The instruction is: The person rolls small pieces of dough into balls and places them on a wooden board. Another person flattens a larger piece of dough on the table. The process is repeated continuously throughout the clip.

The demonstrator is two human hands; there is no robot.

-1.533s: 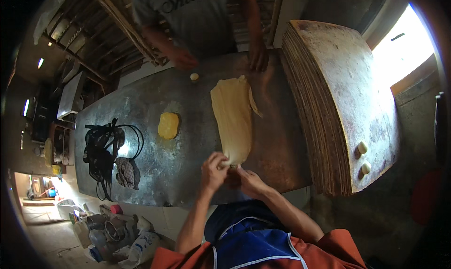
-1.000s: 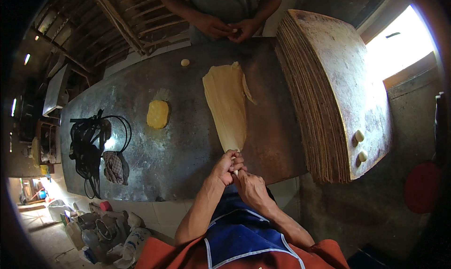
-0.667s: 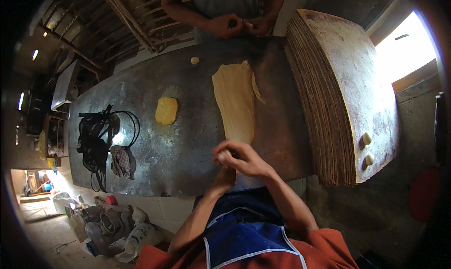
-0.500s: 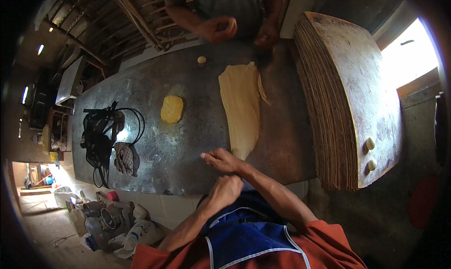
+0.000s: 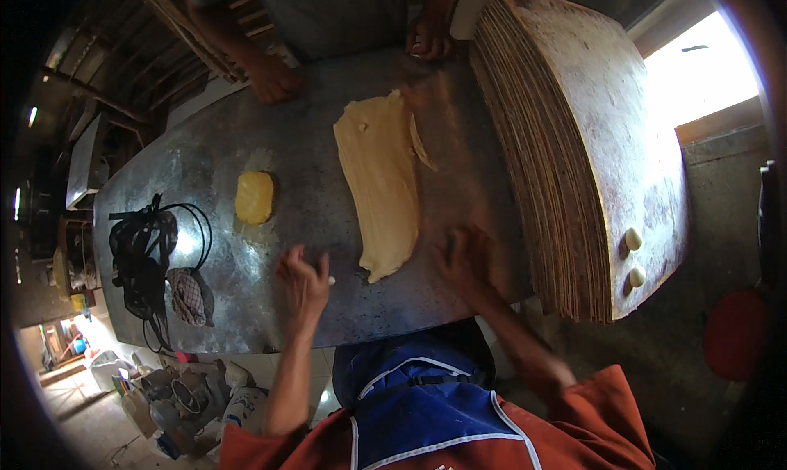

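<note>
A long, flat sheet of pale dough (image 5: 381,191) lies on the dark metal table (image 5: 320,142), with a thin strip hanging loose along its right edge. To the left of its near end is my left hand (image 5: 302,285), fingers bent and apart. A small pale bit, probably dough (image 5: 331,280), shows beside that hand's thumb. On the other side of the sheet my right hand (image 5: 466,261) is low over the table, slightly blurred, thumb and fingers apart; its palm is hidden. Neither hand touches the sheet. A yellow slab of fat or dough (image 5: 254,198) sits farther left.
Across the table, a co-worker's hands (image 5: 275,78) rest at the far edge. A tall stack of worn boards (image 5: 557,150) stands at the right, with two small dough balls (image 5: 633,239) on top. Black straps (image 5: 143,261) and a checked cloth (image 5: 188,296) lie at the left.
My hands, crossed near the table's edge before, have parted to either side of the dough sheet. The co-worker's hands have come down to the table; the small ball there is out of sight. The view has shifted.
</note>
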